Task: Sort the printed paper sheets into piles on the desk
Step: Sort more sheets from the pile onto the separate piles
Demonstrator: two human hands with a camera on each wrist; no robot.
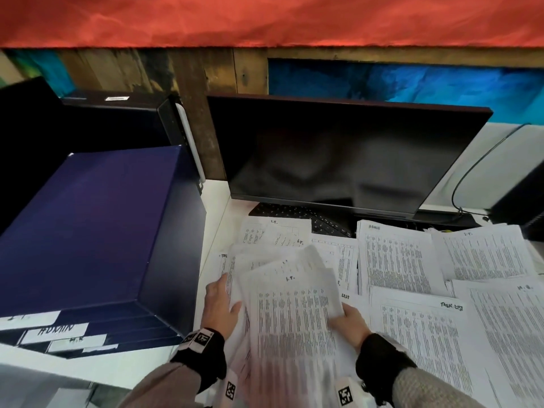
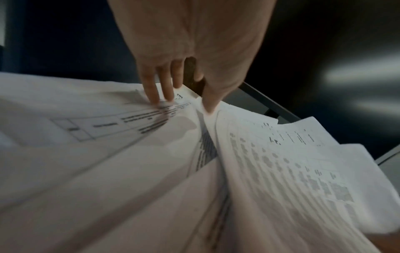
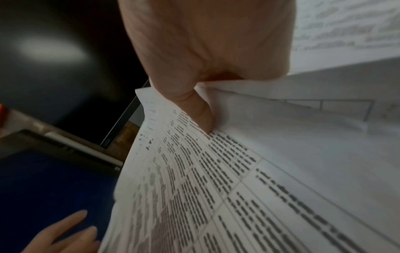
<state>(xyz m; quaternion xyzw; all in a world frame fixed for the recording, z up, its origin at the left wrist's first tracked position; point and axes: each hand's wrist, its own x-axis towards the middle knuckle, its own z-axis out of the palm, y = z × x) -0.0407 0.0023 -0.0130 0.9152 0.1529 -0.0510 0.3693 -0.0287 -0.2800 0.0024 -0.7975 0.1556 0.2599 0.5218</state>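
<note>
Head view: sheaf points lengthwise toward monitor; right hand pinches it; left hand touches, fingers straight.

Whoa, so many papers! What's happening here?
A person is sorting printed sheets at a desk. The right hand grips a bundle of sheets headed I.T. at its right edge, thumb on top. The left hand steadies its left side with straight fingers. More stacks, one headed ADMIN, lie spread in front of a dark monitor. A blue filing box with labelled slots stands to the left.
</note>
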